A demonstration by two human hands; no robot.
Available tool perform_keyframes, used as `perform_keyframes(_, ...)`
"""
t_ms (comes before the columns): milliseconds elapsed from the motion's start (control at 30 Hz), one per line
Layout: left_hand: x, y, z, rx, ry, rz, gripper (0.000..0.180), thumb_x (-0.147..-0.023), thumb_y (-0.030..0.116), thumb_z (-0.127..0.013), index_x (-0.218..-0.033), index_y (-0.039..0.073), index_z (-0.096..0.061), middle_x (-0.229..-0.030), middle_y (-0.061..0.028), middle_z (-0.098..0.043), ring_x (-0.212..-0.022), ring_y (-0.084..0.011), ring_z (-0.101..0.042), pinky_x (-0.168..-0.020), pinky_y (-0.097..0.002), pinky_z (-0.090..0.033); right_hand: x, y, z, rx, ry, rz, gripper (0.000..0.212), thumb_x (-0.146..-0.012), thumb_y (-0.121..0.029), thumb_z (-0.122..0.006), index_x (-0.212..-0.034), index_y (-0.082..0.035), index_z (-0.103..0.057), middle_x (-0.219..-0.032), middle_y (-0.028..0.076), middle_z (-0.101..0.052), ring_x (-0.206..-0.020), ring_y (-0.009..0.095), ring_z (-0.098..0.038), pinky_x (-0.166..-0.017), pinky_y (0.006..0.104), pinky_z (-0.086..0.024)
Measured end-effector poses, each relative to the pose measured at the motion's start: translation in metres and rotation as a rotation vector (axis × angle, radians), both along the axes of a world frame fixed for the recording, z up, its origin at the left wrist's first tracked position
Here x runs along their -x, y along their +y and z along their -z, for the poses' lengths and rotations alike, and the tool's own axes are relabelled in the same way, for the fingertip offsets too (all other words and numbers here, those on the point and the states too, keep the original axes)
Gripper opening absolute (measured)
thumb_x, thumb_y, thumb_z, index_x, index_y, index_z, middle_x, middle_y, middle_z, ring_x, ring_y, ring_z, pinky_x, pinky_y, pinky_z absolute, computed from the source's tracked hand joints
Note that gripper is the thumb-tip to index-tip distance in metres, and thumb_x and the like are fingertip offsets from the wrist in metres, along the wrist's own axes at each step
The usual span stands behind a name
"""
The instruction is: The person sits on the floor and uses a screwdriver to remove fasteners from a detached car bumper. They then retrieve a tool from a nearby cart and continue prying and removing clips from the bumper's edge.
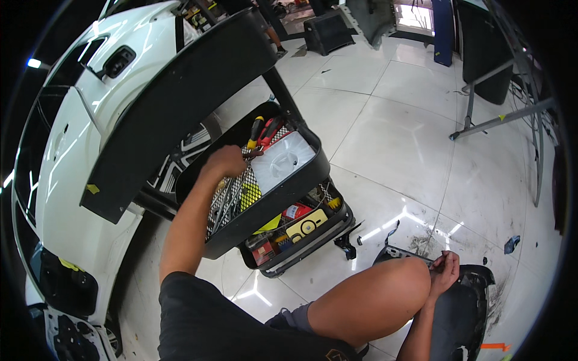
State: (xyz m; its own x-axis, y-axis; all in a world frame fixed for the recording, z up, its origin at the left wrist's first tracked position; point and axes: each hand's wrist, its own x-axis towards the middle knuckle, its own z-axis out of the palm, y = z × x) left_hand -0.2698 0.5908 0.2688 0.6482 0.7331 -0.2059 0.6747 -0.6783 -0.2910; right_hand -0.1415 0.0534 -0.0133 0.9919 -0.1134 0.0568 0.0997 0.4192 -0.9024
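Car workshop (white car, tool cart).

black tool cart, mesh middle tray cluttered with tools; screwdriver lying on it.

The person wears a black short-sleeved shirt and grey shorts, forearms bare.

The left hand reaches into the middle tray of a black tool cart, resting on its mesh floor near the tray's far edge, just beside red-and-yellow-handled tools and a white plastic lid. The right hand rests loosely curled on a dark plastic car part lying on the white tiled floor, beside the raised knee.
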Motion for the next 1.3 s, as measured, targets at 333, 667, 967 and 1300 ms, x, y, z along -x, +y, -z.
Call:
perform_keyframes(333,0.05,0.02,-0.01,-0.007,-0.339,0.005,0.032,-0.093,0.033,-0.067,-0.11,0.008,-0.077,-0.105,-0.0184,-0.075,-0.104,-0.0359,-0.071,-0.091,-0.0449,-0.056,-0.029,0.027,-0.034,0.165,-0.096,-0.037,0.025,-0.106,-0.022,-0.053,-0.096,-0.002,-0.062,-0.065,0.0,-0.048,-0.059,0.007,-0.045,-0.052,0.0227,-0.036)
perform_keyframes(667,0.049,-0.025,-0.01,0.445,-0.806,-0.023,0.021,-0.1,0.017,-0.061,-0.104,0.0,-0.074,-0.093,-0.0126,-0.073,-0.088,-0.0189,-0.07,-0.084,-0.0331,-0.053,-0.041,0.036,-0.036,0.232,-0.028,-0.11,0.025,-0.106,-0.024,-0.056,-0.097,-0.002,-0.062,-0.064,0.001,-0.049,-0.057,0.008,-0.046,-0.05,0.023,-0.036)
perform_keyframes(967,0.041,-0.083,-0.024,0.59,-0.531,0.294,0.043,-0.091,-0.008,-0.047,-0.127,0.006,-0.066,-0.141,-0.0187,-0.052,-0.127,-0.0366,-0.059,-0.107,-0.0443,-0.049,-0.05,0.034,-0.035,0.317,0.009,-0.175,0.025,-0.105,-0.024,-0.057,-0.097,-0.001,-0.062,-0.064,0.001,-0.051,-0.057,0.008,-0.048,-0.049,0.0235,-0.037)
perform_keyframes(1300,0.038,-0.083,-0.001,0.481,-0.522,0.449,0.036,-0.103,0.024,-0.055,-0.132,0.005,-0.064,-0.128,-0.0221,-0.063,-0.116,-0.035,-0.065,-0.103,-0.0442,-0.051,-0.053,0.046,-0.065,0.327,-0.029,-0.134,0.027,-0.105,-0.025,-0.056,-0.095,-0.001,-0.062,-0.067,0.001,-0.051,-0.059,0.008,-0.048,-0.051,0.0233,-0.037)
